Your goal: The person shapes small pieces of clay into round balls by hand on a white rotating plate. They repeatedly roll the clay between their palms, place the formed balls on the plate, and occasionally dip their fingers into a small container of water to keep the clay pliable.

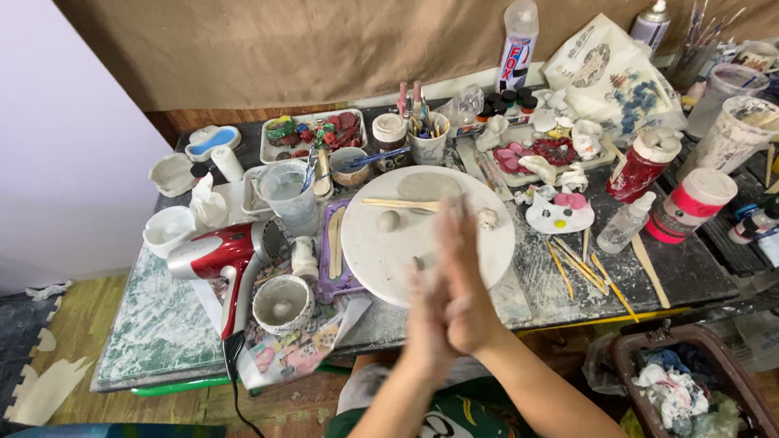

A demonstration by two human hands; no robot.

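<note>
Clay-dusted palms pressed flat together over our white round board (383, 256).

We hold our left hand (427, 313) against our right hand (465, 283), fingers straight and closed, pointing to twelve o'clock, motion-blurred; whether anything sits between them we cannot tell. We judge the work early: on the board lie a small clay ball (390, 220) at eleven o'clock, a flattened clay disc (428, 186) at twelve and a wooden stick (399, 204) between them, none joined yet.

A white round plate (382, 247), a red-and-silver hair dryer (226, 255), a brown backdrop (319, 30).
</note>
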